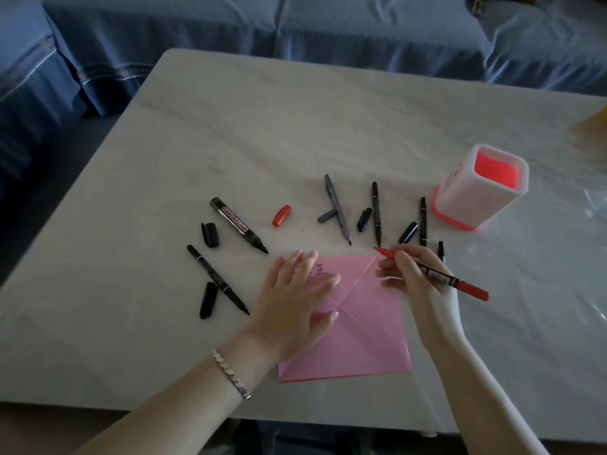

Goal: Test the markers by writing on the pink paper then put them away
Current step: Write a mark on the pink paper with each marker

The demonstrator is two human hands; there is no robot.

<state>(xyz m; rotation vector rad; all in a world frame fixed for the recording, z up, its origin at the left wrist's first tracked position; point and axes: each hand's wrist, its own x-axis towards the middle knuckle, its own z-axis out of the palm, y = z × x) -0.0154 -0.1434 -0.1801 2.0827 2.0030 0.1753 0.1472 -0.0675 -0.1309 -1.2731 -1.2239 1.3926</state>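
Observation:
A creased pink paper lies on the pale table, with dark writing near its top edge. My left hand rests flat on its left part, fingers spread. My right hand holds an uncapped red marker, whose tip sits just above the paper's top right corner. Its red cap lies apart, farther back. Several uncapped black markers fan out behind the paper, among them a thick whiteboard marker, a grey pen and a thin black marker at the left, each with a loose cap beside it.
A white and pink pen holder stands upright at the back right. A blue sofa runs behind the table. Clear plastic lies at the right edge. The table's near edge is close to my forearms.

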